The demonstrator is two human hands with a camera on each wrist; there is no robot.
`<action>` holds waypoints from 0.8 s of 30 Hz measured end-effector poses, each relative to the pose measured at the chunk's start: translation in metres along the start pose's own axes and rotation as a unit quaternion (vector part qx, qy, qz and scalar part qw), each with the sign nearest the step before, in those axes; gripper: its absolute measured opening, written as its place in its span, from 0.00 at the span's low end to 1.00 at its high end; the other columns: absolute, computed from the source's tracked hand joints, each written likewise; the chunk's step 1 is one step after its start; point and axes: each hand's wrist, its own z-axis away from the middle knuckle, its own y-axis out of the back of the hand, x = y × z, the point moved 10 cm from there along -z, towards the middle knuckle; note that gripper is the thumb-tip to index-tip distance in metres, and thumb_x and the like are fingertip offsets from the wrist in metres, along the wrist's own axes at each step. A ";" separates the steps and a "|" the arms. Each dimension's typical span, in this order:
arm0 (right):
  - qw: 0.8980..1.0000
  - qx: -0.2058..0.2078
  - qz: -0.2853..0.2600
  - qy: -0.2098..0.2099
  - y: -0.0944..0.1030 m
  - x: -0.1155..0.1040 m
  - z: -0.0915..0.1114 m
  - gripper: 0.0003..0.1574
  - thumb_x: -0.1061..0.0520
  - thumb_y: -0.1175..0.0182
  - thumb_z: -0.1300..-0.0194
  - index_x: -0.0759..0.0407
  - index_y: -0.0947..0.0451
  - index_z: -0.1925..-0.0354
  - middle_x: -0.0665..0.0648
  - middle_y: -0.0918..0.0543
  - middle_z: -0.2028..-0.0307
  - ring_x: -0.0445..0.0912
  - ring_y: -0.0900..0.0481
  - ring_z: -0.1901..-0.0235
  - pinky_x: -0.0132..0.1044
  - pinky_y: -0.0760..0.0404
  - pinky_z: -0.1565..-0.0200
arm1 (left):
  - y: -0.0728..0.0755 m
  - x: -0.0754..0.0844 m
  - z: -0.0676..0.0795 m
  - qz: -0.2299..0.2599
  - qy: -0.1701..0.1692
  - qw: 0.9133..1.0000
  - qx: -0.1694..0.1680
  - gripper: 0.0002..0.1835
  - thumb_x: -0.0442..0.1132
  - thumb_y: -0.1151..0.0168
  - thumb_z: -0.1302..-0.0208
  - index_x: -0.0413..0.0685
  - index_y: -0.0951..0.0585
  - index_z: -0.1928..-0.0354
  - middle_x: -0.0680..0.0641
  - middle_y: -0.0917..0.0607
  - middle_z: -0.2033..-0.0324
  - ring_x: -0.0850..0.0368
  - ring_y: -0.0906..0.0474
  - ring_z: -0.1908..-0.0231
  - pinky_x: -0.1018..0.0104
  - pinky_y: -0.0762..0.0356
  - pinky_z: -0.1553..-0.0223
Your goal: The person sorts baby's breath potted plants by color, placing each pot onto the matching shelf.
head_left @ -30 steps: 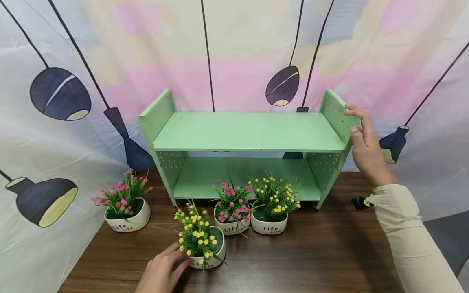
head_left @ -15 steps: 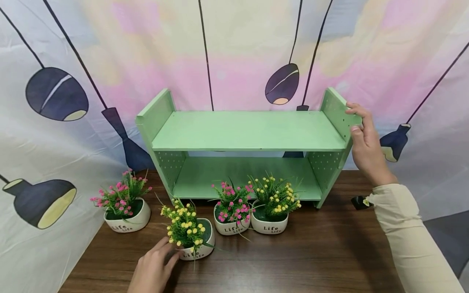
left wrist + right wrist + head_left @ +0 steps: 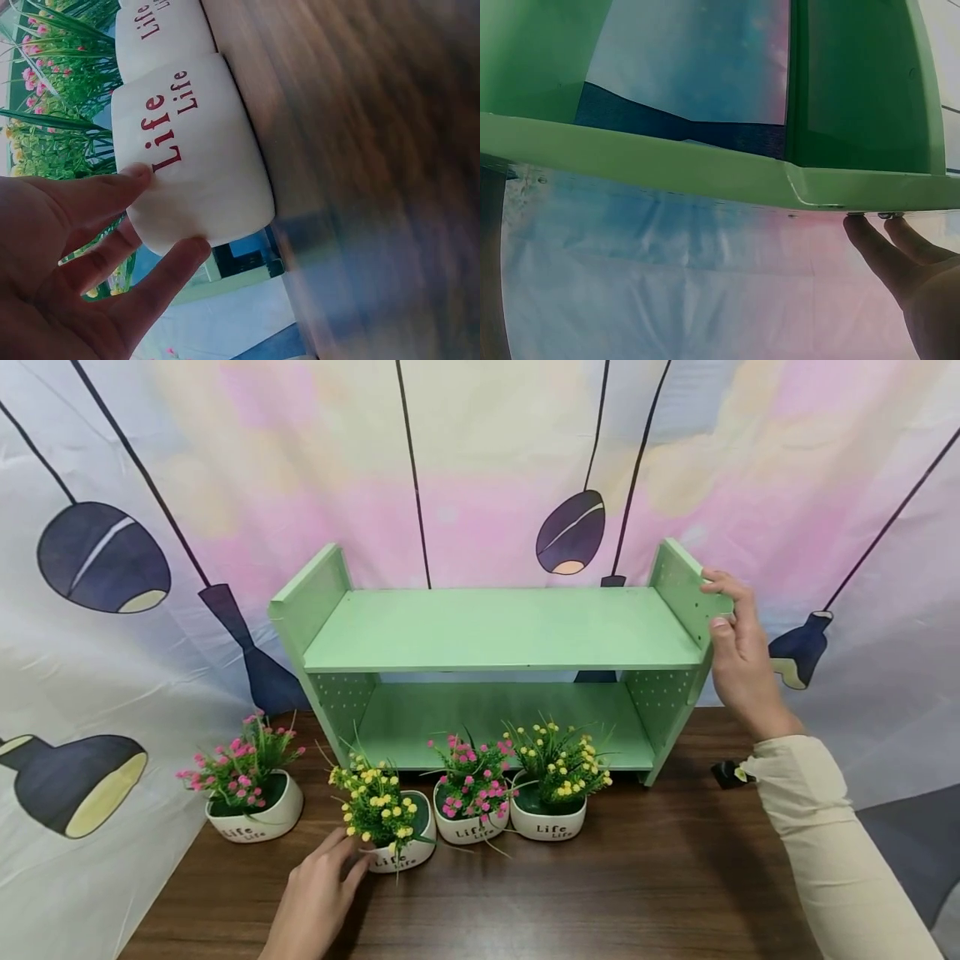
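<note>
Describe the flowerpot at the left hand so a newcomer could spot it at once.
Find the green shelf, then the brown table before its left end. There stands the target pot, yellow-flowered, gripped by the left hand. Unlike the other yellow-flowered pot, it sits between the left pink-flowered pot and the right pink-flowered pot.

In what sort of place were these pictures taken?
Probably an indoor corner, perhaps staged: a wooden table, a green shelf standing on it, and a lamp-printed cloth hanging behind.
</note>
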 end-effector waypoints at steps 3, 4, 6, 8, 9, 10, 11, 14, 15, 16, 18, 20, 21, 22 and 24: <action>1.000 0.003 0.004 0.000 0.000 0.000 0.000 0.25 0.57 0.63 0.15 0.60 0.35 0.28 0.50 0.37 0.21 0.43 0.43 0.22 0.40 0.43 0.34 | 0.000 0.001 -0.003 0.004 -0.003 1.000 0.008 0.05 0.34 0.24 0.35 0.52 0.12 0.62 0.52 0.14 0.60 0.52 0.14 0.65 0.50 0.17 0.68; 1.000 0.005 0.005 0.000 0.000 -0.001 0.000 0.25 0.57 0.63 0.16 0.60 0.35 0.28 0.50 0.37 0.21 0.43 0.43 0.22 0.39 0.43 0.34 | -0.001 0.001 -0.004 0.006 -0.005 1.000 0.009 0.05 0.34 0.24 0.35 0.53 0.12 0.62 0.52 0.14 0.60 0.53 0.14 0.65 0.50 0.17 0.68; 1.000 0.007 0.006 -0.002 0.000 -0.001 0.000 0.25 0.57 0.63 0.16 0.59 0.35 0.28 0.51 0.37 0.21 0.43 0.43 0.22 0.39 0.43 0.34 | -0.001 0.003 -0.005 0.008 -0.008 1.000 0.014 0.06 0.34 0.24 0.36 0.53 0.12 0.63 0.51 0.14 0.59 0.55 0.14 0.65 0.50 0.17 0.67; 1.000 0.009 0.007 -0.003 0.000 -0.001 0.001 0.25 0.58 0.63 0.16 0.59 0.35 0.28 0.51 0.37 0.21 0.43 0.43 0.22 0.39 0.43 0.35 | -0.001 0.005 -0.007 0.010 -0.016 1.000 0.020 0.06 0.34 0.24 0.36 0.54 0.12 0.64 0.52 0.14 0.60 0.57 0.15 0.66 0.51 0.17 0.67; 1.000 0.009 0.007 -0.003 0.001 -0.001 0.001 0.25 0.58 0.63 0.15 0.58 0.35 0.28 0.51 0.37 0.21 0.43 0.43 0.22 0.38 0.42 0.35 | -0.001 0.007 -0.008 0.010 -0.021 0.999 0.022 0.06 0.33 0.23 0.36 0.54 0.12 0.64 0.52 0.14 0.61 0.58 0.15 0.67 0.51 0.17 0.67; 1.000 0.009 0.007 -0.002 0.001 -0.001 0.001 0.25 0.58 0.63 0.15 0.59 0.35 0.28 0.51 0.37 0.21 0.43 0.43 0.22 0.38 0.43 0.35 | -0.001 0.008 -0.009 0.010 -0.026 0.999 0.026 0.06 0.33 0.23 0.37 0.54 0.12 0.64 0.53 0.15 0.62 0.59 0.16 0.67 0.51 0.17 0.67; 1.000 0.010 0.006 -0.002 0.001 -0.001 0.001 0.25 0.58 0.64 0.16 0.59 0.35 0.28 0.50 0.37 0.21 0.43 0.43 0.22 0.38 0.43 0.35 | -0.001 0.009 -0.009 0.010 -0.031 0.999 0.030 0.07 0.33 0.23 0.37 0.54 0.12 0.65 0.53 0.15 0.63 0.59 0.16 0.67 0.51 0.17 0.67; 1.000 0.009 0.005 0.002 0.000 -0.002 0.001 0.25 0.59 0.64 0.16 0.59 0.35 0.28 0.50 0.37 0.21 0.43 0.44 0.21 0.38 0.43 0.35 | -0.002 0.012 -0.011 0.010 -0.047 0.998 0.041 0.08 0.32 0.22 0.39 0.54 0.12 0.66 0.55 0.16 0.65 0.61 0.17 0.69 0.53 0.18 0.68; 1.000 0.008 0.005 0.002 0.000 -0.001 0.001 0.25 0.59 0.64 0.16 0.59 0.35 0.28 0.50 0.37 0.21 0.43 0.44 0.21 0.38 0.43 0.35 | -0.002 0.013 -0.012 0.010 -0.051 0.998 0.045 0.08 0.32 0.22 0.39 0.54 0.12 0.66 0.56 0.16 0.65 0.62 0.17 0.69 0.53 0.18 0.68; 1.000 0.009 0.005 0.002 -0.001 -0.001 0.002 0.25 0.59 0.64 0.16 0.59 0.35 0.28 0.50 0.37 0.21 0.43 0.44 0.21 0.38 0.42 0.35 | -0.002 0.013 -0.013 0.010 -0.054 0.997 0.047 0.08 0.32 0.22 0.40 0.54 0.12 0.66 0.56 0.17 0.66 0.62 0.18 0.70 0.53 0.18 0.69; 1.000 0.009 0.005 0.000 -0.001 0.000 0.001 0.25 0.59 0.64 0.16 0.58 0.34 0.28 0.51 0.37 0.21 0.43 0.43 0.22 0.38 0.42 0.35 | -0.003 0.014 -0.015 0.011 -0.059 0.997 0.049 0.08 0.32 0.22 0.40 0.54 0.12 0.66 0.57 0.18 0.67 0.63 0.19 0.71 0.54 0.19 0.70; 1.000 0.011 0.005 0.000 -0.001 0.000 0.001 0.25 0.60 0.64 0.17 0.58 0.34 0.29 0.52 0.37 0.21 0.43 0.43 0.22 0.38 0.42 0.36 | -0.004 0.015 -0.017 0.015 -0.063 0.997 0.052 0.08 0.32 0.22 0.40 0.54 0.12 0.66 0.58 0.18 0.67 0.63 0.19 0.71 0.53 0.19 0.69; 1.000 0.012 0.006 0.001 -0.001 0.000 0.001 0.25 0.60 0.64 0.17 0.58 0.34 0.29 0.52 0.37 0.21 0.43 0.42 0.22 0.38 0.41 0.37 | -0.005 0.016 -0.018 0.017 -0.066 0.996 0.052 0.08 0.32 0.22 0.40 0.54 0.12 0.66 0.58 0.18 0.67 0.63 0.19 0.70 0.53 0.19 0.69; 1.000 0.013 0.006 0.003 -0.001 -0.001 0.000 0.25 0.60 0.64 0.17 0.59 0.34 0.29 0.53 0.36 0.21 0.43 0.42 0.22 0.37 0.41 0.38 | -0.005 0.017 -0.019 0.019 -0.067 0.996 0.052 0.08 0.32 0.22 0.40 0.54 0.12 0.66 0.59 0.18 0.67 0.64 0.20 0.71 0.54 0.19 0.70; 1.000 0.015 0.007 0.009 -0.001 -0.002 0.000 0.25 0.60 0.64 0.17 0.61 0.35 0.29 0.55 0.36 0.22 0.43 0.42 0.22 0.37 0.41 0.41 | -0.006 0.017 -0.022 0.023 -0.069 0.996 0.050 0.07 0.32 0.22 0.39 0.54 0.11 0.65 0.59 0.17 0.66 0.64 0.19 0.70 0.55 0.19 0.70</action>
